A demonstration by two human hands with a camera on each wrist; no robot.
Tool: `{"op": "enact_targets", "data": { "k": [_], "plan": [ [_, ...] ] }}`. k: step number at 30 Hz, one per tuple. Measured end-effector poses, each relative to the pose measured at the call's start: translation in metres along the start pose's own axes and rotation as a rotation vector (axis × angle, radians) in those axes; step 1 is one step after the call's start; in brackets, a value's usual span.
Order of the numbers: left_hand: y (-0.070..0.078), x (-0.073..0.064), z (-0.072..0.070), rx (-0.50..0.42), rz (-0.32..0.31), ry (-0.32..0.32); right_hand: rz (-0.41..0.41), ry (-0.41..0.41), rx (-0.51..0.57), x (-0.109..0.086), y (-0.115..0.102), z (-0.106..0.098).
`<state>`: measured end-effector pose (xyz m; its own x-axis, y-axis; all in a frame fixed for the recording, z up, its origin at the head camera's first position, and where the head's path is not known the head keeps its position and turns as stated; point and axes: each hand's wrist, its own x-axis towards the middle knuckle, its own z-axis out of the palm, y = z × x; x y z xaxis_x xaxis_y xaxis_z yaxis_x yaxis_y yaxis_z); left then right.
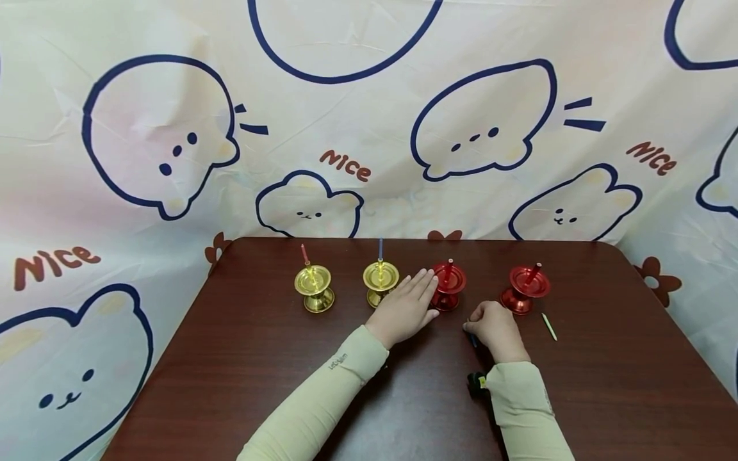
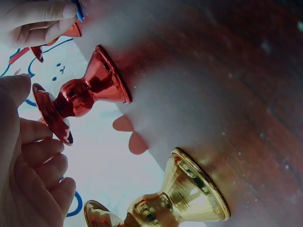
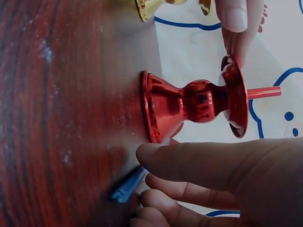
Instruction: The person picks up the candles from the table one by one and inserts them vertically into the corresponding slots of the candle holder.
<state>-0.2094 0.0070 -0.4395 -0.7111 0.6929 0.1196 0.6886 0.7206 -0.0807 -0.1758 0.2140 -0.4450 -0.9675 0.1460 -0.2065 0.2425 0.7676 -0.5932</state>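
Note:
My left hand (image 1: 403, 308) reaches out with straight fingers, its fingertips right at the dish of a red candle holder (image 1: 451, 282). That holder stands upright, with a thin red tube (image 3: 265, 92) rising from its middle. Low over the table, my right hand (image 1: 494, 328) pinches a thin blue candle (image 3: 127, 187) between thumb and fingers. The candle lies close to the tabletop, its upper part hidden by the fingers. Just left of my left hand is a gold candle holder (image 1: 380, 275) bearing an upright blue candle (image 1: 380, 248).
Another gold holder (image 1: 314, 288) with a red candle (image 1: 305, 254) stands at the left. At the right is a second red holder (image 1: 523, 288), and a light green candle (image 1: 549, 326) lies beside it. A patterned cloth (image 1: 392, 128) hangs behind the dark wooden table (image 1: 230, 358).

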Motion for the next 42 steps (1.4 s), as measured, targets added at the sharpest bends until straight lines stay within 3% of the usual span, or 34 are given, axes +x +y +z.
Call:
{"op": "enact_targets", "data": {
  "k": [36, 42],
  "plan": [
    [0.0016, -0.0004, 0.0058, -0.023, -0.018, -0.014, -0.003, -0.027, -0.025, 0.0041, 0.0038, 0.0020],
    [0.0016, -0.0002, 0.0060, -0.021, -0.015, -0.007, -0.016, -0.024, 0.031, 0.0047, 0.0050, 0.0001]
  ]
}}
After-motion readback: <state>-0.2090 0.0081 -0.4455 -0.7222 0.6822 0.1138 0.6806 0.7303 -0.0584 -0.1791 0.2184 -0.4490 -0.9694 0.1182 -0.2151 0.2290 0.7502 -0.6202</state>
